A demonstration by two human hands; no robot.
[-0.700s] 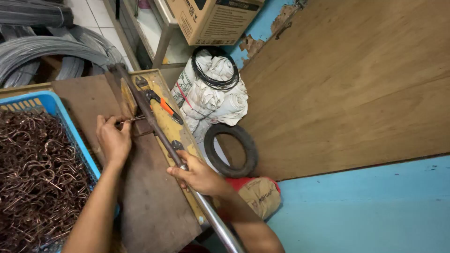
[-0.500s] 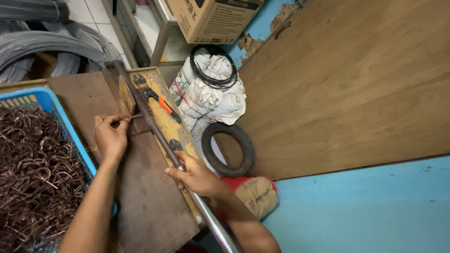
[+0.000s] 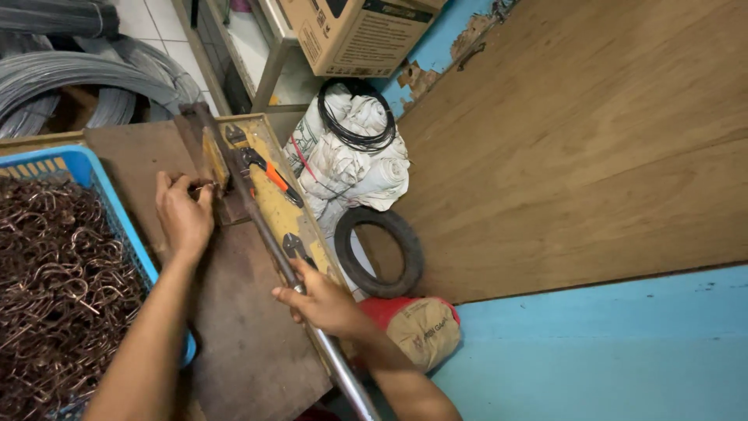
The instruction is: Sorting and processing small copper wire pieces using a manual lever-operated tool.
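Under our right hand point(image 3: 323, 300) runs a long metal bar point(image 3: 269, 242), and our fingers are wrapped tight around it near its lower end. Our left hand point(image 3: 183, 214) sits up by the far end of that bar, pinching a small bent piece of wire point(image 3: 204, 186) against the metal block point(image 3: 226, 187) there. We cannot see the fingertips well, but they look closed on the wire.

A moment ago our right hand was a bit lower on the bar and the bar leaned more across the brown table point(image 3: 234, 327). Now the bar stands closer to the yellow board point(image 3: 280, 206), so it seems we have swung it, and we think the wire is being bent right now.

Left of our left hand is a blue basket point(image 3: 105, 203) full of brown wire hooks point(image 3: 54, 288). Just past our right hand, on the yellow board, lies a tool with an orange handle point(image 3: 273, 178). Farther to the right we see a small black tyre point(image 3: 382, 253) on the floor, a white sack point(image 3: 351, 164) with black cable on top, and a tan bag point(image 3: 425, 331) near our wrist.
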